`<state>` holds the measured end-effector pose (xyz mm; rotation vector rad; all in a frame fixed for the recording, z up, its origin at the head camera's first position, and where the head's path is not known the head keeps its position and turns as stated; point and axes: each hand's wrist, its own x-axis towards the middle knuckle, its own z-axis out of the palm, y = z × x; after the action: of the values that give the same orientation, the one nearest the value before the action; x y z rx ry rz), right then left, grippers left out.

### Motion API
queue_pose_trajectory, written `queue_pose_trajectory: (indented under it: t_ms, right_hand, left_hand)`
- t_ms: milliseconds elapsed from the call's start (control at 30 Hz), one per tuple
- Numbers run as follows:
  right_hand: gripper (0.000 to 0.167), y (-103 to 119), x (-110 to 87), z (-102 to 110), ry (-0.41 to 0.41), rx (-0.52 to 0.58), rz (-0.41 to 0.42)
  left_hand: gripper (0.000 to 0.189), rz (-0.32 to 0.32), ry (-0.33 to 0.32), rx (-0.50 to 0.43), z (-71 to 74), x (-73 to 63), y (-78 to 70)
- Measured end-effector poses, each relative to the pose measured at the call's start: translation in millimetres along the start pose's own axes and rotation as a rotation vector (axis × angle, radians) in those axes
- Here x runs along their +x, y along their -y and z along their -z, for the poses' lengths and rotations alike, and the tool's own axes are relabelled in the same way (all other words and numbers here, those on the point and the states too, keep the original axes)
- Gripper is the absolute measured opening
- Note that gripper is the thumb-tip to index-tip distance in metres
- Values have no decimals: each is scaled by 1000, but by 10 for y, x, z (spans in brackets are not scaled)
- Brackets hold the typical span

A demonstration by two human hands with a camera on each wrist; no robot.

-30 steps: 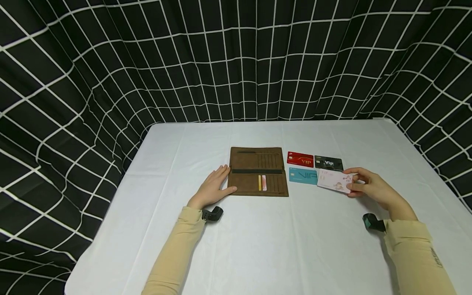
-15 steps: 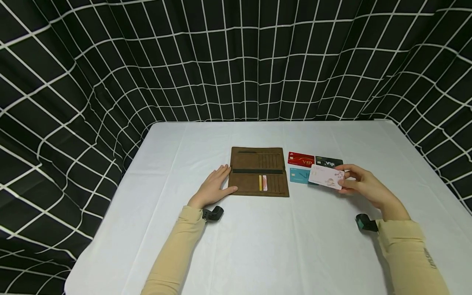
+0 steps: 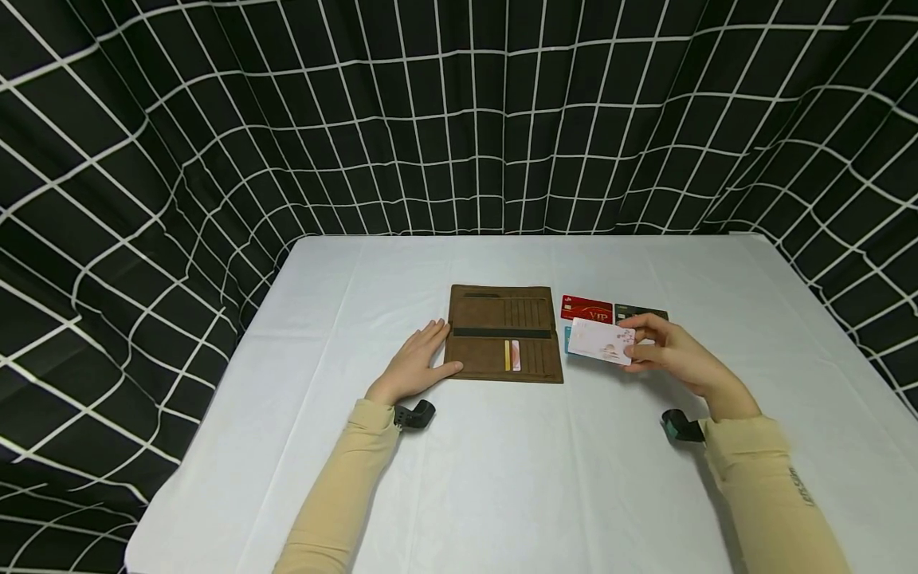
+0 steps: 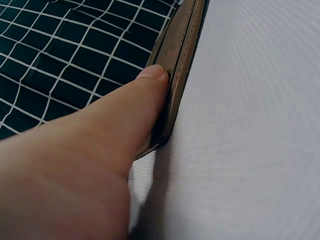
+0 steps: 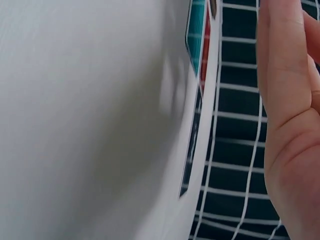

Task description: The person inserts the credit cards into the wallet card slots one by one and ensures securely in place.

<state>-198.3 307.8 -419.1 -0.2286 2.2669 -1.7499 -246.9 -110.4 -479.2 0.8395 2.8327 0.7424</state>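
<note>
An open brown wallet (image 3: 473, 363) lies flat on the table, with a yellow card and a pinkish card showing in its lower slots. My left hand (image 3: 410, 368) rests on its left edge, fingers extended; in the left wrist view the thumb (image 4: 152, 75) presses on the wallet's corner (image 4: 180, 65). My right hand (image 3: 677, 355) pinches a pale pink card (image 3: 598, 340) by its right end, held above the table. Beneath that card, a teal card (image 3: 567, 338) is mostly hidden. The right wrist view shows part of the right hand (image 5: 290, 100), but not the pinched card.
Behind the held card lie a red VIP card (image 3: 584, 308) and a black card (image 3: 631, 312), the latter partly covered by the right hand. The white-covered table (image 3: 502, 478) reaches back to a black curtain (image 3: 459, 119) with a white grid.
The right hand has carried the pale pink card leftward, from beside the teal card to over it, closer to the wallet. The left hand has stayed in place on the wallet.
</note>
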Motion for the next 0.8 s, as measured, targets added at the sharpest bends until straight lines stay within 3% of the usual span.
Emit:
queue_pose_trajectory:
  t_ms: [167, 800]
  right_hand:
    - [47, 35, 107, -170, 46, 30, -15]
    - [44, 154, 343, -597, 19, 41, -80]
  left_hand:
    - [81, 13, 12, 8, 10, 5, -4]
    - [82, 34, 35, 12, -5, 9, 14]
